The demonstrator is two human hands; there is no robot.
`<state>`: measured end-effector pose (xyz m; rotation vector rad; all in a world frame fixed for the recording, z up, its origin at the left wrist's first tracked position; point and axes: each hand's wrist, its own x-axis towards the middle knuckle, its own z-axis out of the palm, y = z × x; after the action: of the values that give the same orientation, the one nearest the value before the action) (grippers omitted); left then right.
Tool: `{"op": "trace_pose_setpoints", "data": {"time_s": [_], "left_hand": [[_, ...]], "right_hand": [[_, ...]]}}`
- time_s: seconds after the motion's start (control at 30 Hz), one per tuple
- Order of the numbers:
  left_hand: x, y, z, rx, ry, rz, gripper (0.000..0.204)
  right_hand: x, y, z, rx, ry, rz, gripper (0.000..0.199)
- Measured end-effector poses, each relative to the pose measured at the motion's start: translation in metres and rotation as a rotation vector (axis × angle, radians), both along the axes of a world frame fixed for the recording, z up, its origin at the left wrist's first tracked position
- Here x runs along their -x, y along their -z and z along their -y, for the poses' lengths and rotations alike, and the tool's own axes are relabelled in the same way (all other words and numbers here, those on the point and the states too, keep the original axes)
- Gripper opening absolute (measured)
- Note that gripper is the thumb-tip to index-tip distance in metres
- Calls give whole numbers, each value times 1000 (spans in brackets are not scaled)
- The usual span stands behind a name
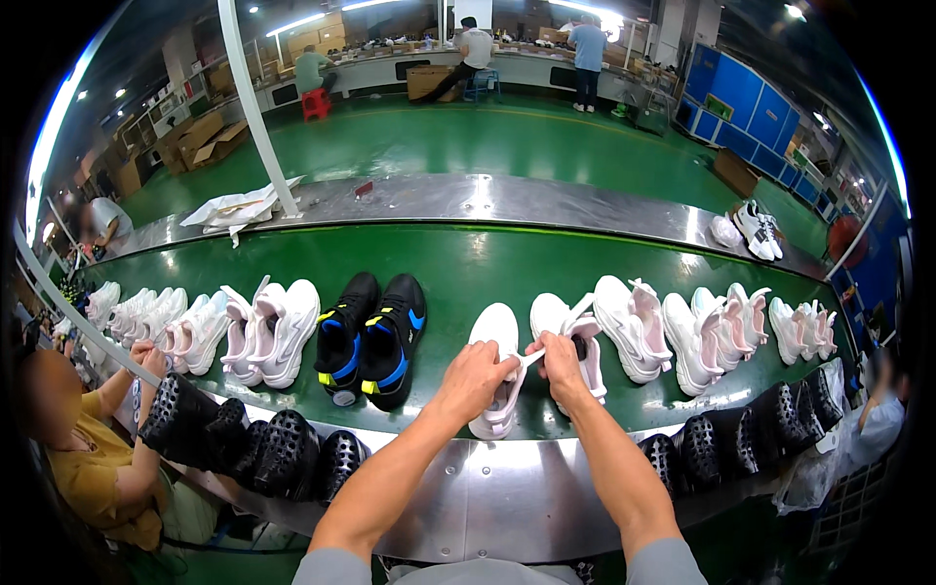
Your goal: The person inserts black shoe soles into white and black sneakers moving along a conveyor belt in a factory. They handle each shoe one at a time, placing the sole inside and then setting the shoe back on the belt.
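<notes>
A white sneaker (494,324) with a pinkish lining stands toe-away on the green conveyor belt (458,283) in front of me. My left hand (475,378) is closed over its opening, and my right hand (560,365) is closed just to the right. Between the fingers of both hands a short white strap (531,358) is stretched; the fingers hide its ends. Behind my right hand stands the matching white sneaker (549,312), its own strap (581,306) sticking up loose. To the left is a pair of black sneakers (398,327) with blue and yellow parts.
More white sneakers (290,331) line the belt on the left, others (624,322) on the right. Black perforated pieces (288,453) sit along the near metal edge (487,487). A co-worker (93,468) in yellow works at the left. White sheeting (239,210) lies on the far metal ledge.
</notes>
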<state>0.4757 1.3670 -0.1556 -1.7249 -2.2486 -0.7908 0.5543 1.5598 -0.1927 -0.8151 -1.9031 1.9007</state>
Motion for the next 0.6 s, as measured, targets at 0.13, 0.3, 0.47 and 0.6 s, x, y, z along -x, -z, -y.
{"op": "trace_pose_setpoints", "data": {"time_s": [0.13,0.3,0.47,0.6], "left_hand": [[-9,-2,-4,104,3,-202,22],[-26,-4,11,62,-38,-281,27],[-29,-2,18,-2,-148,-154,39],[-44,14,11,112,-344,-27,47]], "right_hand": [[4,-7,8,156,54,-37,32],[-1,-14,8,202,25,-184,27],[2,-20,7,233,-47,-243,28],[5,-21,11,155,-54,-203,29]]}}
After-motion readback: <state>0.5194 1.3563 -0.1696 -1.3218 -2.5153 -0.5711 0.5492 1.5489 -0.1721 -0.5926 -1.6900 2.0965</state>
